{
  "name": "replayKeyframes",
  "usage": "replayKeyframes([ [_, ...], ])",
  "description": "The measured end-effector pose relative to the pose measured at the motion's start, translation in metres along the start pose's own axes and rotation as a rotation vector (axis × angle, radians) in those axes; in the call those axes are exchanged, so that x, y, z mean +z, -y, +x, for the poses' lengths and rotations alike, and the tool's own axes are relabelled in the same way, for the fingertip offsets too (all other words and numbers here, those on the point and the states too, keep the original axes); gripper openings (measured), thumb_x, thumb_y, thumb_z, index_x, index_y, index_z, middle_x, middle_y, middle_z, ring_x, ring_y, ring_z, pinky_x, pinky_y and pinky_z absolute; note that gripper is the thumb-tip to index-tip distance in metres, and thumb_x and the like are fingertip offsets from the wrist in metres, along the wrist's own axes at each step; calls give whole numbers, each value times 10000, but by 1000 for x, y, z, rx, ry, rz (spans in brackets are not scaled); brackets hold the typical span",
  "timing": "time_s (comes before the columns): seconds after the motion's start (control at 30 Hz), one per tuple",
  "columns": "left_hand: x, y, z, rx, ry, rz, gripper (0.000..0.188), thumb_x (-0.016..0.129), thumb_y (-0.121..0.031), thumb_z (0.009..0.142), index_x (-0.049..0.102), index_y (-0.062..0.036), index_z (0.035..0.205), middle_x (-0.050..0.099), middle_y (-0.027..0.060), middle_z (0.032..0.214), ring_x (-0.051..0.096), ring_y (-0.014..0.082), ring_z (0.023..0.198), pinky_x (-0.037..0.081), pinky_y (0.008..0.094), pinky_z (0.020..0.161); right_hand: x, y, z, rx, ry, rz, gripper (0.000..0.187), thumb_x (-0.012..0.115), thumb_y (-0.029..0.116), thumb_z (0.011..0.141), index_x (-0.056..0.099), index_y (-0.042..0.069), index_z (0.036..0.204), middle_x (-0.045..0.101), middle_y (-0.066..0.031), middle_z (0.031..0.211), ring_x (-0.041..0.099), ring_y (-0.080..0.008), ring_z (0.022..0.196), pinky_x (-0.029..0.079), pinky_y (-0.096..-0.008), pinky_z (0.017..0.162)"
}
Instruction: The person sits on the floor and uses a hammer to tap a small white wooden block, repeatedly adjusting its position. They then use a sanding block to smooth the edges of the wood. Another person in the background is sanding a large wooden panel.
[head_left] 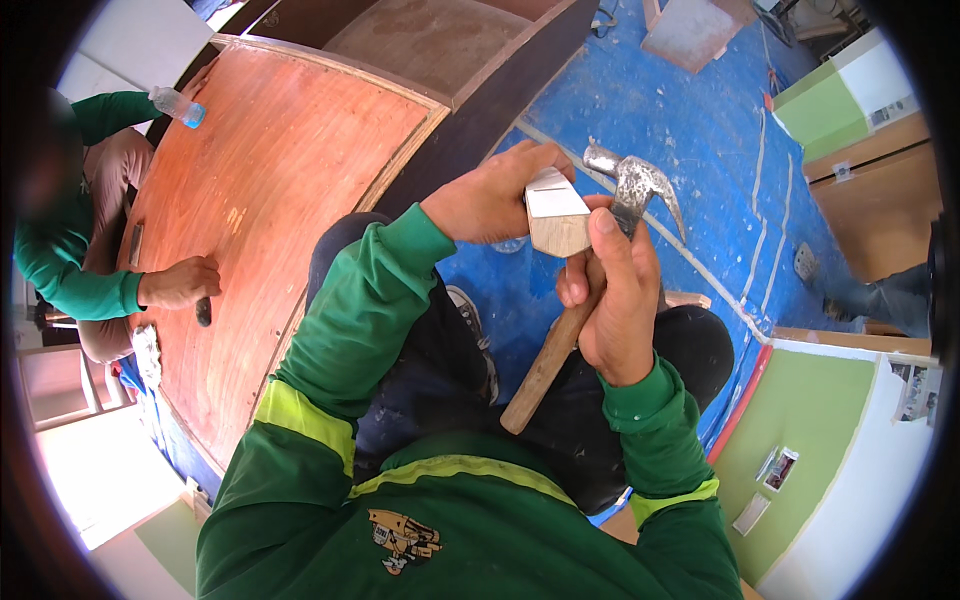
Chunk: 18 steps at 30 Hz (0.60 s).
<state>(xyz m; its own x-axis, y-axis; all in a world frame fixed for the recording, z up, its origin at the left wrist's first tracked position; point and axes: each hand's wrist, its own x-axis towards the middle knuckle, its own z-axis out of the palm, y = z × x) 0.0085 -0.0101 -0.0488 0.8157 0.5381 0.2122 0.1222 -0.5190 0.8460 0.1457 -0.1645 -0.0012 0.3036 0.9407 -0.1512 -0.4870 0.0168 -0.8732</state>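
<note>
My left hand grips a short wooden block with angled edges and a white upper face marked by a dark line. In my right hand is a claw hammer, held near its metal head. Its wooden handle slants down toward my lap, and the claw curves out to the right. The thumb of my right hand reaches up beside the block's right edge. Both hands are close together above my knees, and the fingers behind the block are partly hidden.
To my left lies a large reddish-brown wooden panel, where a co-worker's hand rests by a dark-handled tool. A plastic bottle is at its far edge. Beyond stands a dark cabinet frame. Blue sheeting covers the floor.
</note>
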Motion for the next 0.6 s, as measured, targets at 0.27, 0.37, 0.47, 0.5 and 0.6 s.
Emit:
replayKeyframes([
  [0.27,3,-2,0,-10,-33,30,487,842,-203,858,611,-74,1267,619,156,1197,637,322,1136,519,406,972,-2,-1,-1,20,-7,14,351,683,261,1036,555,9,1244,641,-64,899,509,-88,576,426,-249,515],
  [0.37,1,-9,3,72,-184,115,475,846,-160,836,635,-81,1254,605,180,1265,630,379,1152,516,423,997,-2,1,-2,29,5,50,338,650,251,1044,541,16,1261,642,-70,912,520,-95,592,432,-251,529],
  [0.47,-5,-20,5,84,-413,355,471,854,-103,790,670,-96,1223,587,195,1337,607,410,1193,510,455,1026,-3,0,-1,51,-19,77,333,622,248,1047,531,25,1277,637,-70,914,524,-101,602,436,-259,541],
  [0.5,-8,-25,5,71,-492,453,473,858,-83,772,683,-102,1211,581,199,1362,597,418,1210,507,466,1035,-4,1,0,60,-36,83,333,615,247,1047,529,28,1282,634,-70,913,525,-102,605,437,-262,544],
  [0.6,-18,-32,5,25,-565,526,477,864,-40,730,715,-125,1175,569,201,1403,569,419,1253,502,486,1050,-10,-1,5,32,-58,63,339,622,257,1048,529,39,1290,632,-65,911,514,-103,596,435,-275,541],
])
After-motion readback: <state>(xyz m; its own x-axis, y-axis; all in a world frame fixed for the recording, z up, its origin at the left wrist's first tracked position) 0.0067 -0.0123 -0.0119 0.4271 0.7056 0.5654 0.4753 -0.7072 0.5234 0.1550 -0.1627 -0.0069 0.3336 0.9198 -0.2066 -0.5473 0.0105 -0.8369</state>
